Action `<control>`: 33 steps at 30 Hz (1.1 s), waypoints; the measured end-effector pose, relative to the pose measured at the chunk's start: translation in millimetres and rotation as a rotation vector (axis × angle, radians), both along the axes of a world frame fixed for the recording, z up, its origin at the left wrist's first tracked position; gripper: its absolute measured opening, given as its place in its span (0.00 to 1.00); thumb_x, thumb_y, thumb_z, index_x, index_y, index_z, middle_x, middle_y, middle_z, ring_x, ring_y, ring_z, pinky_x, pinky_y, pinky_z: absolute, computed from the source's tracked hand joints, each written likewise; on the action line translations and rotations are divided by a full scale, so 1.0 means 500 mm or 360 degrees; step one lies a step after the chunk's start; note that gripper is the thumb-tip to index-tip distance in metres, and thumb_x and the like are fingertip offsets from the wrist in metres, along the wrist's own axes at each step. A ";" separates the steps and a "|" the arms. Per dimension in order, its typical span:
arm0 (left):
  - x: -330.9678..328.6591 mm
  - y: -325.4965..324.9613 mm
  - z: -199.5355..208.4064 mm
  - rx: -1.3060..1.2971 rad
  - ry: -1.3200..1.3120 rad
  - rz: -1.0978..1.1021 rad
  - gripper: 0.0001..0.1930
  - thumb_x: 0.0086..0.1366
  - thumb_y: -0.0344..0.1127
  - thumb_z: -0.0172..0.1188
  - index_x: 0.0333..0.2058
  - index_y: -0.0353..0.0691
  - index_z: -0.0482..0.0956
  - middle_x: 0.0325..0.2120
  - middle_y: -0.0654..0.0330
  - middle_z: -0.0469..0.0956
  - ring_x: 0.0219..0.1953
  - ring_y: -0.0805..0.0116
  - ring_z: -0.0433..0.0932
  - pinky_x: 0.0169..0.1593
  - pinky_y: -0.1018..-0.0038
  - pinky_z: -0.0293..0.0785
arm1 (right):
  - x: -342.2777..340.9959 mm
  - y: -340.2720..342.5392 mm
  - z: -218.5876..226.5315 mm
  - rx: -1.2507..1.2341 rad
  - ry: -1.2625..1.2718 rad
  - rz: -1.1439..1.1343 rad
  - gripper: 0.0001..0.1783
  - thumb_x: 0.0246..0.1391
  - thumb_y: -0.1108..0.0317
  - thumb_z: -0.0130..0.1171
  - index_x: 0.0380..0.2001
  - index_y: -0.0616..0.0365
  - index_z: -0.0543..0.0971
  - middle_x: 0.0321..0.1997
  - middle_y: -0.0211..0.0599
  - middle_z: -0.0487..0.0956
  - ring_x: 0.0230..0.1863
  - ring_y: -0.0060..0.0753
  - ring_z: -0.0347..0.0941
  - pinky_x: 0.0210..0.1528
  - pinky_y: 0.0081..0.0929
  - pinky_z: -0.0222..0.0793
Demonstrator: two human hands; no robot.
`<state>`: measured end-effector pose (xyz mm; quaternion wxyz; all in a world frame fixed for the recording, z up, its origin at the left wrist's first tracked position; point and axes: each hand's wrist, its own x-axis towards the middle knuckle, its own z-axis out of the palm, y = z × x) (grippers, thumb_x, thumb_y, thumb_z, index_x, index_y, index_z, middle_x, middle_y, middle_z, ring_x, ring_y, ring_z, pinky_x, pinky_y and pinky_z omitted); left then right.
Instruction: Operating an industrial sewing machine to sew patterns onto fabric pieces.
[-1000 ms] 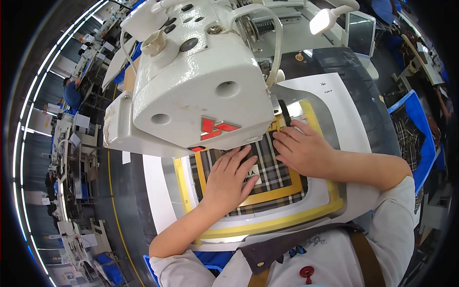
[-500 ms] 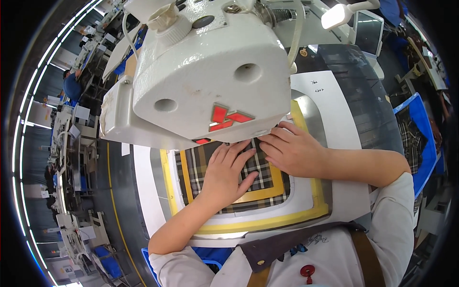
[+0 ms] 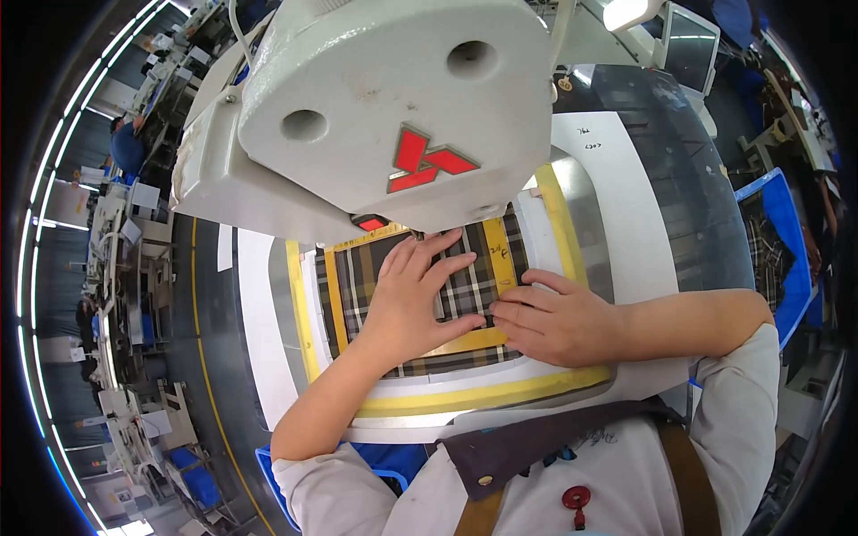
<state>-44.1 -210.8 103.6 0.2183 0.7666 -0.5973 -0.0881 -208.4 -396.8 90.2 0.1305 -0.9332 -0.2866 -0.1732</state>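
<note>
Plaid fabric (image 3: 458, 283) in brown, black and white lies flat under the head of a white sewing machine (image 3: 357, 134). On top of it rests a yellow rectangular frame (image 3: 502, 250), and more plaid shows outside its edges. My left hand (image 3: 416, 295) is spread on the fabric inside the frame, fingertips close to the machine's underside. At the frame's lower right corner, my right hand (image 3: 559, 320) lies with its fingers stretched out on the frame's edge. A white template with yellow tape (image 3: 572, 375) surrounds the fabric. The machine head partly hides the far side.
To the right stands a blue bin (image 3: 791, 295) holding plaid fabric. A screen (image 3: 690, 49) and a lamp (image 3: 633, 12) are at the back right. A row of machine tables runs along the left, with a person (image 3: 127, 147) seated there. Another blue bin (image 3: 393, 460) sits below the table's near edge.
My right hand has moved nearer along the frame's right side, from beside the machine head to the lower right corner. My left hand stays spread on the fabric. The view has shifted slightly.
</note>
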 end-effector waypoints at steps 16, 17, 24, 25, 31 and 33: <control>-0.066 0.065 0.038 0.0188 -0.0123 -0.0282 0.20 0.61 0.40 0.61 0.51 0.43 0.76 0.56 0.62 0.72 0.61 0.62 0.67 0.65 0.59 0.60 | -0.005 0.011 -0.006 -0.0118 -0.0017 0.0040 0.17 0.50 0.66 0.51 0.39 0.68 0.77 0.47 0.49 0.77 0.52 0.43 0.70 0.61 0.40 0.63; -0.068 0.065 0.037 0.0191 -0.0121 -0.0276 0.20 0.61 0.40 0.61 0.51 0.43 0.76 0.56 0.62 0.72 0.61 0.62 0.67 0.65 0.59 0.60 | -0.004 0.010 -0.004 -0.0132 -0.0006 0.0048 0.17 0.50 0.66 0.51 0.40 0.68 0.77 0.47 0.50 0.77 0.52 0.43 0.70 0.61 0.40 0.63; -0.067 0.067 0.029 0.0099 -0.0020 -0.0234 0.22 0.59 0.42 0.64 0.51 0.42 0.75 0.56 0.61 0.71 0.61 0.60 0.67 0.64 0.59 0.61 | -0.002 0.011 -0.009 -0.0112 -0.0020 0.0043 0.18 0.50 0.66 0.51 0.40 0.69 0.77 0.48 0.50 0.76 0.53 0.45 0.70 0.61 0.40 0.63; -0.070 0.067 0.030 0.0093 -0.0023 -0.0228 0.23 0.58 0.42 0.64 0.51 0.42 0.75 0.56 0.61 0.72 0.61 0.59 0.67 0.64 0.59 0.61 | -0.002 0.010 -0.009 -0.0105 -0.0012 0.0048 0.18 0.50 0.66 0.51 0.40 0.69 0.77 0.48 0.50 0.76 0.52 0.44 0.70 0.61 0.40 0.63; -0.064 0.059 0.033 0.0098 -0.0047 -0.0201 0.24 0.56 0.42 0.65 0.51 0.40 0.75 0.56 0.59 0.72 0.61 0.59 0.68 0.64 0.60 0.61 | 0.008 0.009 -0.007 -0.0068 -0.0045 -0.0005 0.16 0.48 0.66 0.57 0.38 0.67 0.78 0.47 0.47 0.77 0.50 0.42 0.71 0.58 0.39 0.66; -0.057 0.054 0.032 0.0090 -0.0043 -0.0196 0.24 0.56 0.42 0.65 0.51 0.40 0.75 0.56 0.59 0.72 0.60 0.59 0.68 0.64 0.59 0.61 | 0.016 0.003 -0.004 -0.0069 -0.0048 -0.0024 0.15 0.47 0.66 0.61 0.37 0.64 0.78 0.46 0.45 0.77 0.50 0.41 0.72 0.55 0.39 0.68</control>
